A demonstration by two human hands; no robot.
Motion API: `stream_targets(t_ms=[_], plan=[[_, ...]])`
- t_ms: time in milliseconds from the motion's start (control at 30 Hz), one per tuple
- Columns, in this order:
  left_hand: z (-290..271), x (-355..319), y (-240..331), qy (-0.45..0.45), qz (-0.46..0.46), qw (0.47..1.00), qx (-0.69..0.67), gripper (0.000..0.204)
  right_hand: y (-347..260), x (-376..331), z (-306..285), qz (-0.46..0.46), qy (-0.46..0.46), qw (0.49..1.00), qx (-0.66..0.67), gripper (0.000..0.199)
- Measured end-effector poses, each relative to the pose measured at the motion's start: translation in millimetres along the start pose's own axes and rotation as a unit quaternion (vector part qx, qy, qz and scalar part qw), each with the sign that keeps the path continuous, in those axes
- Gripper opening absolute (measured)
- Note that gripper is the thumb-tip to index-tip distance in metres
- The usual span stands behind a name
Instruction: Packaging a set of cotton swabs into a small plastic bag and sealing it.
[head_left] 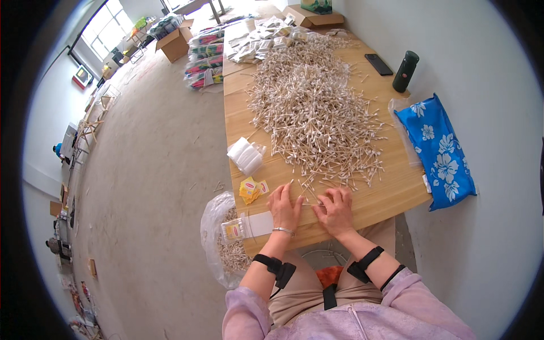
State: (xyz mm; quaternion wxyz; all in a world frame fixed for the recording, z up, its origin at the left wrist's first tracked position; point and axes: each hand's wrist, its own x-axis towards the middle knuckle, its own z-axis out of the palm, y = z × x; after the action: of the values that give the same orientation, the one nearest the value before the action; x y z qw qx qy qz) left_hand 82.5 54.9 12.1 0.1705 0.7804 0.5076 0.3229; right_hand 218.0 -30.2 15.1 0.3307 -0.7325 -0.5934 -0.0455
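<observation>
A large heap of cotton swabs (317,113) with white tips and pale sticks covers the middle of the wooden table (405,190). At its near edge my left hand (285,208) rests on the tabletop, fingers bent and closed around cotton swabs. Close to its right, my right hand (335,209) pinches at a swab between thumb and fingers. A few loose swabs (309,195) lie between the two hands. Left of my left hand, a small clear pack of swabs (233,230) with a yellow label sits at the table edge, its white flap (260,224) reaching toward my wrist.
Yellow cards (249,191) and a stack of small clear bags (245,156) lie along the left edge. Below it, a large plastic bag (211,226) holds more swabs. To the right are a blue flowered pouch (439,150), a dark bottle (406,71) and a phone (378,64).
</observation>
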Motion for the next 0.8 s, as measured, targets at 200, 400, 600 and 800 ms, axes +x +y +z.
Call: stream_targets(t_ms=[200, 400, 600, 800], plan=[[13.4, 9.7, -1.2, -0.039, 0.005, 0.999, -0.023, 0.052, -2.0, -2.7, 0.1, 0.005, -0.028, 0.999, 0.025, 0.023], [16.6, 19.2, 9.0, -0.004, -0.033, 0.999, -0.032, 0.040, 1.2, -2.0, 1.4, 0.015, -0.017, 0.999, 0.047, 0.014], [19.4, 13.5, -3.7, -0.020, 0.003, 0.998, -0.055, 0.035, 1.6, -2.5, 3.9, 0.017, -0.008, 0.999, 0.051, 0.010], [16.2, 13.8, -23.2, -0.011, -0.008, 0.992, -0.124, 0.025, -0.9, -1.1, 0.4, 0.009, 0.004, 0.999, 0.047, 0.010]])
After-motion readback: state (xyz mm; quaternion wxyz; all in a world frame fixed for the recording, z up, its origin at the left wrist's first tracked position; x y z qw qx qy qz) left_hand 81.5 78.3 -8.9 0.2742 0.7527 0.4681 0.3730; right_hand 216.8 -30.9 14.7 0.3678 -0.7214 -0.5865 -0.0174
